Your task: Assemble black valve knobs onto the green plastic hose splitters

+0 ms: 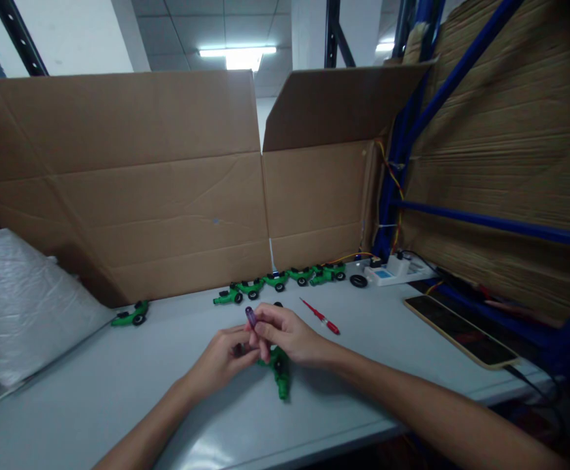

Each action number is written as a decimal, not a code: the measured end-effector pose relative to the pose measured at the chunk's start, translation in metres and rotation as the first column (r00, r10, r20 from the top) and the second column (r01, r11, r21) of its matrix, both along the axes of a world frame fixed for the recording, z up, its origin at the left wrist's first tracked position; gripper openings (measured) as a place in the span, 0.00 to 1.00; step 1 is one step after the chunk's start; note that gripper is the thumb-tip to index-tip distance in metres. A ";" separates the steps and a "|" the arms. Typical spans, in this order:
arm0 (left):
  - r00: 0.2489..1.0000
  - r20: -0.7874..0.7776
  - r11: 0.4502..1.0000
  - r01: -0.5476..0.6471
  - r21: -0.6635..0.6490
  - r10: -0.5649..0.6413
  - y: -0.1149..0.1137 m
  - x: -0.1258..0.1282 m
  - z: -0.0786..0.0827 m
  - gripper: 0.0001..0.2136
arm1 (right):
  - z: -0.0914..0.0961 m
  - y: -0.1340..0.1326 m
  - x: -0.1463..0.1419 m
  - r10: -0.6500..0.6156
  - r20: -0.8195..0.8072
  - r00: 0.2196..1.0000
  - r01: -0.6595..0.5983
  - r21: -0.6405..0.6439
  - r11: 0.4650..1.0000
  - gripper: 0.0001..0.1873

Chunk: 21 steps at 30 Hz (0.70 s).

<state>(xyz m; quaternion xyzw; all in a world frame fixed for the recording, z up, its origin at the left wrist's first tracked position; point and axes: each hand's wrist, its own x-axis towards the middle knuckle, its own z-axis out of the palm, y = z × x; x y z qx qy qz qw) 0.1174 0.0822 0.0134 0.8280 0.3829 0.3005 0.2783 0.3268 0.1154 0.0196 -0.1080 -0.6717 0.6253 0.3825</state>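
Over the middle of the table my two hands meet. My right hand point(289, 334) is closed, its thumb and fingers pinching a small dark purple piece point(251, 317) that sticks up between the hands. My left hand point(223, 358) touches it from the other side with curled fingertips; whether it holds anything is hidden. Just below the hands lies a green toy vehicle part point(281, 375) with black bits, partly covered by my fingers. A red screwdriver point(320, 316) with a thin shaft rests right of my right hand.
Several green toy vehicles point(277, 281) with black wheels line the back by the cardboard wall point(177, 196); another green vehicle point(132, 316) sits at left beside a white sack point(30, 307). To the right are a black ring point(358, 281), a power strip point(402, 269) and a phone point(461, 329).
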 end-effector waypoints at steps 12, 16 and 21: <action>1.000 0.001 1.000 0.023 -0.021 -0.023 0.003 -0.001 -0.003 0.13 | -0.008 0.006 -0.004 -0.038 -0.030 0.999 0.036 -0.077 0.996 0.27; 0.999 0.019 0.999 0.031 -0.024 -0.031 0.001 0.001 -0.001 0.13 | -0.007 0.005 -0.002 -0.009 -0.012 1.000 0.009 -0.057 0.998 0.24; 0.999 0.030 0.999 0.035 -0.036 -0.034 -0.002 0.003 0.003 0.11 | -0.009 0.005 -0.003 -0.050 -0.008 0.999 0.050 -0.026 0.998 0.22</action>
